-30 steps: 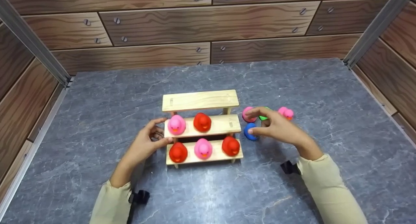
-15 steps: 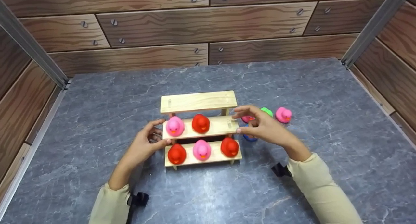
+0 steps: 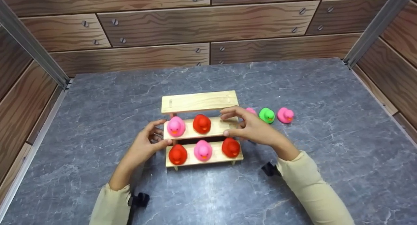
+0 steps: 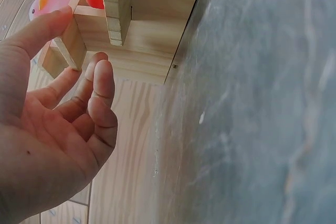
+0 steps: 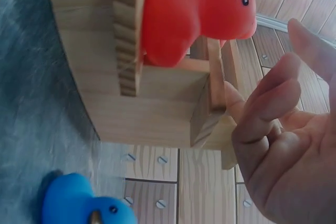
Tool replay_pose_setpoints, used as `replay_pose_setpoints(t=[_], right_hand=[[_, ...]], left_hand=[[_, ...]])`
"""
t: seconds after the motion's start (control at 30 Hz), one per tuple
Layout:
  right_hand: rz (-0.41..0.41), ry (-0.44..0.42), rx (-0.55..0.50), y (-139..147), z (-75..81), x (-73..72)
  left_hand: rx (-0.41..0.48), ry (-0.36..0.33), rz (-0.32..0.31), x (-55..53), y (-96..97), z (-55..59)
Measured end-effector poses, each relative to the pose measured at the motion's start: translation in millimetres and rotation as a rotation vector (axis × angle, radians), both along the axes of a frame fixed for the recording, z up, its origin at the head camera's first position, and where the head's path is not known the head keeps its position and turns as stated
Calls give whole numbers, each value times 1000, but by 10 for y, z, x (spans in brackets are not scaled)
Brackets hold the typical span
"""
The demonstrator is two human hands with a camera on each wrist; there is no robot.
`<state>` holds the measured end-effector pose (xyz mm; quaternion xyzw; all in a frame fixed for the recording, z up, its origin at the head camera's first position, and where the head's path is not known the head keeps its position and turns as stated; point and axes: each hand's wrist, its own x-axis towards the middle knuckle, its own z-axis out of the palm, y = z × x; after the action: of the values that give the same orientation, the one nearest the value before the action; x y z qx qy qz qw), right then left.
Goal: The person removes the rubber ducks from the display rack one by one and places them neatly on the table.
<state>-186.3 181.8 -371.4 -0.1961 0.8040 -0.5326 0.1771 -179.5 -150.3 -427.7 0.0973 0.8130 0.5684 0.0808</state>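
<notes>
A three-tier wooden stand (image 3: 199, 102) bears several rubber ducks. Its middle shelf has a pink duck (image 3: 176, 126) and a red duck (image 3: 202, 124). Along the lowest shelf sit a red duck (image 3: 178, 154), a pink duck (image 3: 203, 150) and another red duck (image 3: 231, 147). My left hand (image 3: 142, 147) pinches the middle shelf's left end between thumb and forefinger. My right hand (image 3: 252, 127) is over that shelf's right end, thumb and forefinger spread apart, no duck visible between them. Its fingers reach the shelf in the right wrist view; whether they press it I cannot tell.
Right of the stand, a green duck (image 3: 267, 115) and a pink duck (image 3: 285, 115) stand on the grey marbled table (image 3: 202, 199). Another pink duck (image 3: 250, 110) is partly behind my right hand. A blue duck (image 5: 79, 203) sits on the table near the stand. Wood-patterned walls surround the table.
My right hand has moved left from above the blue duck to the middle shelf's right end. The green duck has come into fuller view. My left hand keeps its place.
</notes>
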Motion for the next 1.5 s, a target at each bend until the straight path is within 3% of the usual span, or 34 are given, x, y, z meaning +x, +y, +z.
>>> replay_pose_setpoints(t=[0.5, 0.83, 1.2, 1.5], right_hand=[[35, 45, 21, -231, -4, -18], [51, 98, 91, -343, 24, -6], [69, 100, 124, -422, 27, -39], [31, 136, 191, -513, 54, -39]], left_hand=[[-6, -12, 8, 8, 4, 17], [3, -5, 2, 4, -4, 21], [-8, -16, 8, 10, 2, 9], [-6, -22, 10, 6, 10, 17]])
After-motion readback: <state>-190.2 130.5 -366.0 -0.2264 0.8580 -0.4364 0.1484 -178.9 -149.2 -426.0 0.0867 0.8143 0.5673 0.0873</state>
